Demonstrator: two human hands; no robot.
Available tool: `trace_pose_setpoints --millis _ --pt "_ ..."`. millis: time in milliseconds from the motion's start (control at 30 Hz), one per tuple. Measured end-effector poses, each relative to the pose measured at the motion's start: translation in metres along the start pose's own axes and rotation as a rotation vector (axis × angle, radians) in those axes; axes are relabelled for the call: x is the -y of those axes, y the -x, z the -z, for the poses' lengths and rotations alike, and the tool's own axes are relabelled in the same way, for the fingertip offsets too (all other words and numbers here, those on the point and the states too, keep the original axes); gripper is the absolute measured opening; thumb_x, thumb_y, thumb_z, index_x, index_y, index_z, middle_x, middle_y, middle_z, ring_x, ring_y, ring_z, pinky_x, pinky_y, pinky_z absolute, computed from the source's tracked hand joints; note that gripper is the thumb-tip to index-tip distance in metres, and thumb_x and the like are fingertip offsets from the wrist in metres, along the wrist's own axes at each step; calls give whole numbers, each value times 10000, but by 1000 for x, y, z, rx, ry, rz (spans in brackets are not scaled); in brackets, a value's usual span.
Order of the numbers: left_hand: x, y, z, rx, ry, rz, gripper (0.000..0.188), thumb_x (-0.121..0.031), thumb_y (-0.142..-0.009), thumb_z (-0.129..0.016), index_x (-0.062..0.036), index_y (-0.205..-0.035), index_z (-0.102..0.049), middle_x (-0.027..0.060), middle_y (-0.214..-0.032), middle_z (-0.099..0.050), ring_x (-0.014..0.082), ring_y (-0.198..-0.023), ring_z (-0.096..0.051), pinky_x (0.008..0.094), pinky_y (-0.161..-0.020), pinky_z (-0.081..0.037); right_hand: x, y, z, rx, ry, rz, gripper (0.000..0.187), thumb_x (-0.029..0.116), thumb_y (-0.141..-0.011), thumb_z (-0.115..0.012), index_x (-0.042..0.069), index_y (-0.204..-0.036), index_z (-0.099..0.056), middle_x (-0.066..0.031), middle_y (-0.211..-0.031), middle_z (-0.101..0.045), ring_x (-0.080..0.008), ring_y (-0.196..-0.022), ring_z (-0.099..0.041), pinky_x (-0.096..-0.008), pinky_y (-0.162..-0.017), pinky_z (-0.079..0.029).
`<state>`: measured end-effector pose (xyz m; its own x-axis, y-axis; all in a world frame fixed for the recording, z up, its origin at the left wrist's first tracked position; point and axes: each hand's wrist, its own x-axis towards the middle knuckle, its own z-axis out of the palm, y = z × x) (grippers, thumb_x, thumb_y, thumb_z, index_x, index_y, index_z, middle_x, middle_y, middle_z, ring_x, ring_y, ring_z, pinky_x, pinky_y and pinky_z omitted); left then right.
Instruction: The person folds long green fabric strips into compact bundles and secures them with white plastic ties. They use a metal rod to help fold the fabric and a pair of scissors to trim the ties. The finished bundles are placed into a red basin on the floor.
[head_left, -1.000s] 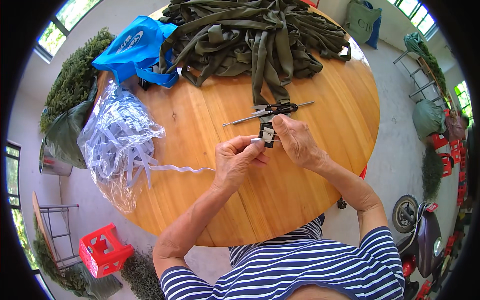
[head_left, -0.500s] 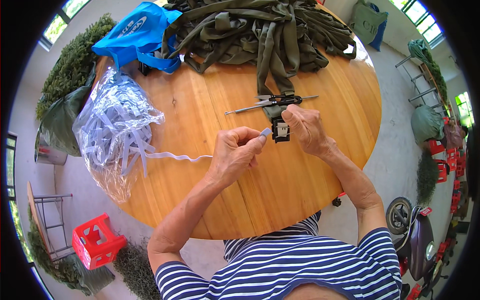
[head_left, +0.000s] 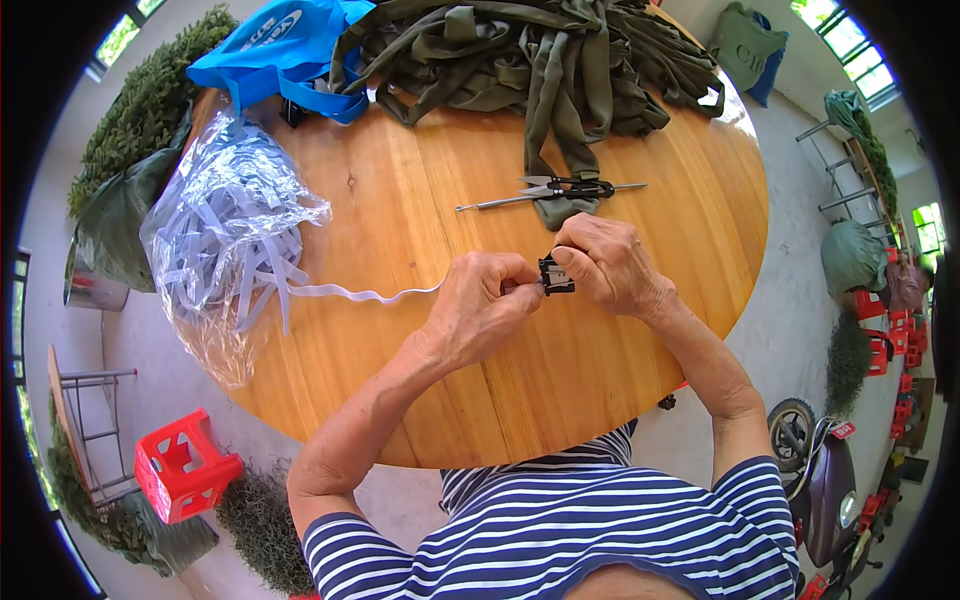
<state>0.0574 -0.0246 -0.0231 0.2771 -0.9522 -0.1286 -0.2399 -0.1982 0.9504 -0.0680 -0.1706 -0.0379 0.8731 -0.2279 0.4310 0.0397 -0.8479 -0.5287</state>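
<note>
My left hand (head_left: 485, 305) is closed in a pinch around the end of a pale lilac elastic strip (head_left: 375, 296). My right hand (head_left: 612, 265) grips a small black buckle-like piece (head_left: 557, 275) with a silver metal plate. The strip's end is at the left side of this piece; fingers hide whether it is inside. Leftward, the strip runs to a clear plastic bag (head_left: 225, 340) full of similar strips. Just beyond my right hand lie black-handled thread snips (head_left: 565, 187) across a thin metal rod (head_left: 490, 204), on the end of an olive strap (head_left: 560, 214).
A heap of olive straps (head_left: 480, 70) covers the far side of the round wooden table (head_left: 400, 400). A blue bag (head_left: 290, 60) sits at the far left. On the floor are a red plastic stool (head_left: 185, 465) and, at right, a parked motorbike (head_left: 830, 490).
My right hand has taken hold of the black piece and lifted it off the table, tilting it. My left hand has brought the strip's end against it.
</note>
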Motion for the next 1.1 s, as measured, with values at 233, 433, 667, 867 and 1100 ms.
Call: trace_pose_setpoints --millis 233,433,667,867,1100 --pt "4 -4 -3 -54 -129 -138 154 -108 -782 -580 38 -733 -582 9 -536 -470 67 -483 -396 246 -447 -331 -3 -2 6 -14 71 37 273 273 -815 -547 35 -684 -527 -96 -644 -526 -262 -624 -535 -343 -544 -416" --pt "0 4 15 -71 -518 -59 149 -127 -759 -564 19 -747 -588 175 -637 -551 302 -586 -547 355 -543 -417 -23 -6 49 -145 346 -91 246 282 -813 -558 67 -694 -575 -89 -654 -554 -253 -622 -554 -340 -536 -421" --pt "1 0 33 -207 -598 -63 164 -144 -750 -572 17 -735 -601 169 -653 -569 297 -639 -569 342 -580 -427 -88 7 128 -59 629 -616 508 509 -867 -374 75 -738 -604 -130 -674 -584 -301 -700 -569 -401 -625 -418" --pt "-2 -1 60 -267 -704 77 179 -153 -744 -582 23 -724 -612 145 -622 -565 254 -559 -557 326 -548 -426 -145 21 160 -97 659 -847 615 623 -825 -322 107 -829 -656 -149 -752 -617 -321 -788 -579 -400 -712 -421" --pt "-17 6 55 228 -224 140 244 -205 -804 -587 31 -755 -628 10 -545 -486 76 -436 -463 218 -380 -373 -167 38 161 -131 636 -924 644 642 -814 -315 87 -785 -641 -151 -748 -614 -325 -815 -585 -427 -736 -418"
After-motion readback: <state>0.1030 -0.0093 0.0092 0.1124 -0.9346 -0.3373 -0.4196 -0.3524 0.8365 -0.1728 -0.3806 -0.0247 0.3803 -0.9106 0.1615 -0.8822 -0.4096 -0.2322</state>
